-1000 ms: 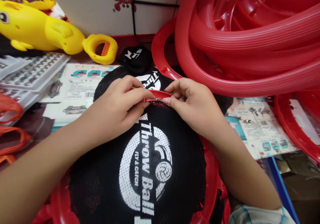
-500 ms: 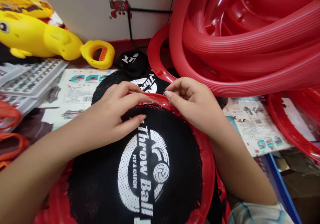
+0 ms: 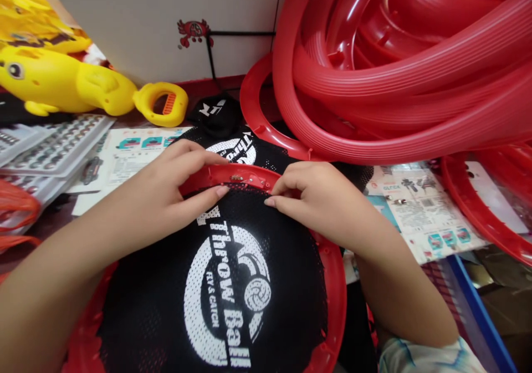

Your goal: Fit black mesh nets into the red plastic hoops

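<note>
Ring stack (image 3: 394,85): red, piled at the far right. Net (image 3: 224,284): black mesh with white print, stretched inside the hoop (image 3: 334,284), a red ring lying flat in front of the person, below the stack. Toy (image 3: 62,82): yellow, far left. Left hand (image 3: 166,195): pinches the hoop's far rim, fingers over the top, thumb on the net. Right hand (image 3: 320,201): fingers curled, pinches the same rim just beside it. Pins (image 3: 236,177): small metal parts on the rim between both hands.
</note>
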Available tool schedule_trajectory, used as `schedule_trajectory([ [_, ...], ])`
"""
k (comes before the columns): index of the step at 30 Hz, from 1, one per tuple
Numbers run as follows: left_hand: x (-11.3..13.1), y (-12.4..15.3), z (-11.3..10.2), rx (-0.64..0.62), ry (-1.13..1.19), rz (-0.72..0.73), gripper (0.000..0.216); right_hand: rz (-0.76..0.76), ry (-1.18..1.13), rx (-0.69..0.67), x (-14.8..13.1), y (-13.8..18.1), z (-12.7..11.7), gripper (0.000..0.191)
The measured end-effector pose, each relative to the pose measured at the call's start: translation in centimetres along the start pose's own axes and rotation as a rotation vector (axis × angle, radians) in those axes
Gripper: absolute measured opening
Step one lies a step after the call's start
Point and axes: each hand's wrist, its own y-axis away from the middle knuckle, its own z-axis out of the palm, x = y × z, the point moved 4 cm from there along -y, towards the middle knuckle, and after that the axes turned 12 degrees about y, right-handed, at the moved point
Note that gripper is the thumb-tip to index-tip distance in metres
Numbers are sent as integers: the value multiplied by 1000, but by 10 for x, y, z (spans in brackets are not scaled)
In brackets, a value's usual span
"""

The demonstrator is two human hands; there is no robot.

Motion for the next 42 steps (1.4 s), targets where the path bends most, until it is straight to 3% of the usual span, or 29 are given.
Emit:
schedule_trajectory([
  [6, 3, 3, 6, 43, 2, -1, 39, 56, -177, 54, 9, -4, 0, 11],
  [9, 1, 3, 7, 57, -8, 14, 46, 99, -185, 30, 13, -6, 2, 13],
  [14, 1, 1, 9, 40, 6, 27, 33, 123, -181, 28, 13, -8, 5, 13],
  [19, 0, 0, 9, 47, 5, 27, 35, 123, -117, 58, 12, -9, 4, 13],
  [26, -10, 0, 0, -36, -3, -83, 48, 132, -197, 124, 15, -7, -1, 15],
  [29, -18, 0, -5, -56, 19, -199, 55, 86, -214, 188, 15, -5, -5, 18],
  [33, -25, -3, -7, -102, 126, -283, 59, -67, -168, 135, 11, -4, -5, 22],
  [38, -21, -6, -7, -138, 211, -275, 54, -70, -48, 36, 10, -4, 0, 28],
  [42, -14, -8, -13, -108, 162, -226, 56, -74, -11, 55, 10, -3, 1, 25],
])
